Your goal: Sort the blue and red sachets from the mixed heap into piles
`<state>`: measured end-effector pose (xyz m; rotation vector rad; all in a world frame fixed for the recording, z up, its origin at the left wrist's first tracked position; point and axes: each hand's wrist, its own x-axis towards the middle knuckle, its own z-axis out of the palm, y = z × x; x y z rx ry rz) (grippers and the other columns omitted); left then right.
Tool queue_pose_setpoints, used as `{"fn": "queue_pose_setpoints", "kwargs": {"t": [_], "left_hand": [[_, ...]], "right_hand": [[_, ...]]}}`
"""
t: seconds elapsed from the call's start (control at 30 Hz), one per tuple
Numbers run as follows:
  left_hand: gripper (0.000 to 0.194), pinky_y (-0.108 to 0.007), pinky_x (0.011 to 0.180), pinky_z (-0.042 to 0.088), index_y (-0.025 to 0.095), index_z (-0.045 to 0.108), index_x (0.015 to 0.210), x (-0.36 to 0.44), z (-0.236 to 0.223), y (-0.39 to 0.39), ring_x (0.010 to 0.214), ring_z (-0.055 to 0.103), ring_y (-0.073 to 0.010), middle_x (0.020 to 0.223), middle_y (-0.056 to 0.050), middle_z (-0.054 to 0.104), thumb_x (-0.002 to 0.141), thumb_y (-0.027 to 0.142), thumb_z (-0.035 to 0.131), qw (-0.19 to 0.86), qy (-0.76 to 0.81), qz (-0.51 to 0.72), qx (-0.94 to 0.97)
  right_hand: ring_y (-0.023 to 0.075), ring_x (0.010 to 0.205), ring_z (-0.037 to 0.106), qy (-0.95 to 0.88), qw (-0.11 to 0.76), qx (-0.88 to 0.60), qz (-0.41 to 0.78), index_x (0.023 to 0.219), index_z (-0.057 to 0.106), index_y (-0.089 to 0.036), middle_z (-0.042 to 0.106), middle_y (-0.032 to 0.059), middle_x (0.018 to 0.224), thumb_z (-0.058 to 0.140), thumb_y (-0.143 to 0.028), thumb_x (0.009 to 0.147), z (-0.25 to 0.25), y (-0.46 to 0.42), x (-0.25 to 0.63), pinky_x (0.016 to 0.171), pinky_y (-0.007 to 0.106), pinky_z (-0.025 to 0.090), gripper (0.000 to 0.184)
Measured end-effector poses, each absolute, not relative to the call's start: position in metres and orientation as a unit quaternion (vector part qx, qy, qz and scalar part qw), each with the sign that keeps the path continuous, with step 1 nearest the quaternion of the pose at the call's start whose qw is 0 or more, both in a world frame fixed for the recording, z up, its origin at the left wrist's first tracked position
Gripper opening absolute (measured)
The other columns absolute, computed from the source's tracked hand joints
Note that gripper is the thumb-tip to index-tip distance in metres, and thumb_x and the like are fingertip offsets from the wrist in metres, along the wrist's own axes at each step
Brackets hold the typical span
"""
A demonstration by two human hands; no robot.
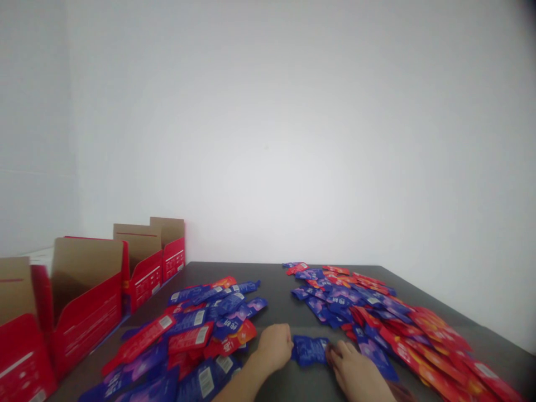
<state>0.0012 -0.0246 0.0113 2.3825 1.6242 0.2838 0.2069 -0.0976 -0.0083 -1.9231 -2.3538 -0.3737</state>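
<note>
A small blue packet [310, 350] with pale print lies between my hands, low over the dark table [272, 312]. My left hand [274, 346] is curled closed at the packet's left end. At its right end, the bent fingers of my right hand [355, 368] pinch the edge; the fingertips are partly hidden. A mixed pile of red and blue packets [196, 318] sits just left of my left hand, some with white barcode labels. To the right, another long heap of red and blue packets [377, 312] spreads close to my right hand.
Several open red cardboard boxes [90, 318] with brown inner flaps stand in a row along the left side of the table. A pale wall [268, 139] rises behind the table's far edge.
</note>
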Motion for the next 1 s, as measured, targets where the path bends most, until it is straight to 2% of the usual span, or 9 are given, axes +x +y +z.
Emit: {"fn": "queue_pose_setpoints", "kwargs": {"t": [0.2,0.33,0.43,0.67,0.77,0.9,1.0], "left_hand": [[0.014,-0.025,0.076,0.042,0.025,0.065,0.092,-0.002,0.008,-0.024,0.092,0.062,-0.0194,0.095,0.000,0.069,0.086,0.021,0.053,0.121,0.520,0.104,0.839],[0.019,-0.025,0.074,0.042,0.024,0.065,0.091,-0.004,0.007,-0.023,0.090,0.062,-0.0189,0.095,-0.001,0.070,0.089,0.021,0.047,0.118,0.516,0.105,0.842],[0.021,-0.026,0.072,0.042,0.023,0.066,0.090,-0.004,0.007,-0.021,0.088,0.063,-0.0200,0.095,-0.003,0.070,0.087,0.019,0.046,0.117,0.522,0.098,0.839],[0.020,-0.025,0.074,0.042,0.024,0.067,0.089,-0.002,0.006,-0.016,0.090,0.063,-0.0195,0.094,-0.001,0.070,0.082,0.016,0.050,0.125,0.514,0.096,0.843],[0.019,-0.025,0.074,0.042,0.024,0.066,0.089,-0.001,0.005,-0.016,0.090,0.063,-0.0200,0.094,-0.002,0.070,0.084,0.016,0.050,0.118,0.517,0.097,0.842],[0.019,-0.027,0.073,0.042,0.023,0.065,0.092,-0.002,0.004,-0.019,0.090,0.063,-0.0210,0.096,-0.003,0.070,0.088,0.020,0.046,0.103,0.521,0.099,0.841],[0.019,-0.028,0.073,0.043,0.022,0.064,0.093,-0.002,0.004,-0.020,0.091,0.063,-0.0220,0.097,-0.004,0.070,0.088,0.021,0.046,0.094,0.522,0.095,0.843]], "right_hand": [[0.0244,0.092,0.062,-0.750,0.061,-0.650,-0.111,0.098,0.073,-0.016,0.068,0.0121,0.101,0.043,-0.007,0.086,0.009,-0.081,0.158,0.070,0.030,0.046,0.033],[0.0245,0.098,0.061,-0.773,0.066,-0.621,-0.112,0.106,0.070,-0.019,0.068,0.0105,0.104,0.044,-0.006,0.084,0.005,-0.077,0.119,0.076,0.032,0.046,0.036],[0.0256,0.100,0.060,-0.773,0.067,-0.620,-0.117,0.111,0.068,-0.018,0.067,0.0119,0.108,0.042,-0.007,0.087,-0.001,-0.080,0.129,0.078,0.034,0.047,0.038],[0.0260,0.091,0.063,-0.712,0.053,-0.687,-0.133,0.090,0.073,-0.014,0.066,0.0174,0.099,0.040,-0.008,0.087,0.006,-0.072,0.185,0.069,0.032,0.047,0.034],[0.0248,0.093,0.062,-0.734,0.056,-0.664,-0.133,0.094,0.072,-0.016,0.066,0.0145,0.101,0.042,-0.008,0.086,0.006,-0.070,0.166,0.068,0.030,0.046,0.031],[0.0221,0.097,0.060,-0.791,0.066,-0.596,-0.122,0.103,0.069,-0.023,0.067,0.0068,0.106,0.046,-0.012,0.086,0.000,-0.078,0.139,0.076,0.029,0.046,0.031],[0.0222,0.097,0.061,-0.815,0.074,-0.564,-0.108,0.107,0.068,-0.023,0.067,0.0065,0.106,0.045,-0.013,0.088,-0.004,-0.087,0.146,0.080,0.031,0.047,0.031]]}}
